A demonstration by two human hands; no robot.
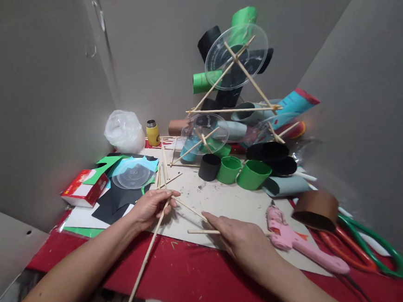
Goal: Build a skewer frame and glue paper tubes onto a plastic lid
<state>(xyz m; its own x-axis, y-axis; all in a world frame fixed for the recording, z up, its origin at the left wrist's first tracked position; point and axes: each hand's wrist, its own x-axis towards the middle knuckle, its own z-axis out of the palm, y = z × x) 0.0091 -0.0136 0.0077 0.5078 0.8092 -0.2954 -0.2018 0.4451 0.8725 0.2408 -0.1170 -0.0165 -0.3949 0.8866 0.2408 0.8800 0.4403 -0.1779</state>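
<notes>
My left hand (152,207) is closed on a long wooden stick (147,253) that slants down toward the near edge. A second thin stick (188,209) runs from those fingers toward my right hand (238,239). That hand lies flat with its fingers pressing on a short stick (199,232) that rests on the white board (226,200). The three sticks meet in a rough triangle. Several loose sticks (163,170) lie beyond my left hand.
A pink glue gun (299,243) and scissors (366,249) lie at the right. Green and black paper cups (239,169), a clear plastic disc (133,172), a red box (84,188) and a tall stick-and-tube wheel model (237,73) stand behind. Walls close in on both sides.
</notes>
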